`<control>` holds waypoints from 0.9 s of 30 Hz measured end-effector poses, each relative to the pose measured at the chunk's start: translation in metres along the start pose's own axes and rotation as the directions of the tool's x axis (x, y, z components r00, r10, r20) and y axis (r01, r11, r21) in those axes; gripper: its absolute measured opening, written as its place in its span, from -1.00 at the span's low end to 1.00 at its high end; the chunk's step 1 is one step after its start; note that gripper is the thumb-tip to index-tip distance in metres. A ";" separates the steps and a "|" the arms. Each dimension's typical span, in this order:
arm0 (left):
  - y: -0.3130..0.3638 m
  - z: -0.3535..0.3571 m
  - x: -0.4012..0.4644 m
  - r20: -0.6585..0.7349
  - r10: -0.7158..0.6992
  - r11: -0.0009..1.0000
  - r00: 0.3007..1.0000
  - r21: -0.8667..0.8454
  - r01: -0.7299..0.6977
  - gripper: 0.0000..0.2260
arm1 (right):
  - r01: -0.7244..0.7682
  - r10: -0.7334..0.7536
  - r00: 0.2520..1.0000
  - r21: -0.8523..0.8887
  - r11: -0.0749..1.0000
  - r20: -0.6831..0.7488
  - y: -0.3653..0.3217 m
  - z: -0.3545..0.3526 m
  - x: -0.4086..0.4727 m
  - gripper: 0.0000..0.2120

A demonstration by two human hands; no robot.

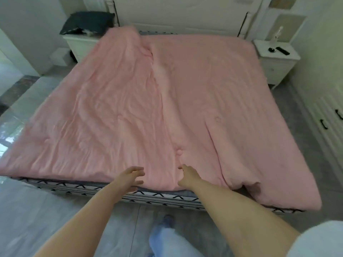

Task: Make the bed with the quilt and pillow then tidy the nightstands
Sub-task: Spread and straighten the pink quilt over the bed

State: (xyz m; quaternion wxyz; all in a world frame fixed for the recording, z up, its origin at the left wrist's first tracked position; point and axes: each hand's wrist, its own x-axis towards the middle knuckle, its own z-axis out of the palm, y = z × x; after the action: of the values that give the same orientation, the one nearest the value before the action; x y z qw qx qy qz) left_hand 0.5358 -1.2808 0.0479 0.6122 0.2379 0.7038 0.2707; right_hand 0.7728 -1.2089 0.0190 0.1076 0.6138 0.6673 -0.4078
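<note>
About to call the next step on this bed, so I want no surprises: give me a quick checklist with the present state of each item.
1. Quilt covers the mattress: ok.
2. Quilt smooth: not ok, a long ridge runs down the middle and the far left corner is bunched.
3. Near right corner flat: not ok, folded over.
4. Pillow on the bed: not ok, it lies on the left nightstand.
5. Hands free: ok, left hand and right hand are open at the near edge.
6. Right nightstand tidy: not ok, small dark items on top.

Both bare arms stretched forward, left hand (132, 175) and right hand (187, 177) side by side, fingers loosely spread, gripping nothing.
</note>
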 end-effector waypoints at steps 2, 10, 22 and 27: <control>0.007 0.000 0.005 0.147 0.042 0.949 0.988 0.303 -0.086 -0.76 | -0.064 0.065 0.998 0.025 0.998 0.000 0.009 -0.001 0.010 -0.30; 0.010 -0.033 0.039 0.196 0.020 0.815 0.980 0.565 -0.130 -0.60 | -0.143 0.138 0.985 0.042 0.989 0.108 -0.008 0.038 0.038 -0.22; -0.036 -0.068 0.162 0.290 0.082 0.098 0.953 0.950 -0.298 -0.24 | -0.144 0.141 0.985 0.031 0.989 0.097 -0.023 0.091 0.098 0.00; -0.070 -0.090 0.238 0.412 0.168 -0.179 0.896 0.906 -0.383 -0.05 | -0.182 0.174 0.981 0.093 0.979 0.088 -0.034 0.156 0.141 0.24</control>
State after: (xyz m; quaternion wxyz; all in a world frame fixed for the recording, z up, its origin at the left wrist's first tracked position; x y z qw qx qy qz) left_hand 0.4134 -1.1819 -0.1641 0.2072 0.7745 0.5512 -0.2311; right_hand 0.6550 -1.2086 -0.1581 0.1387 0.6591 0.5835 -0.4537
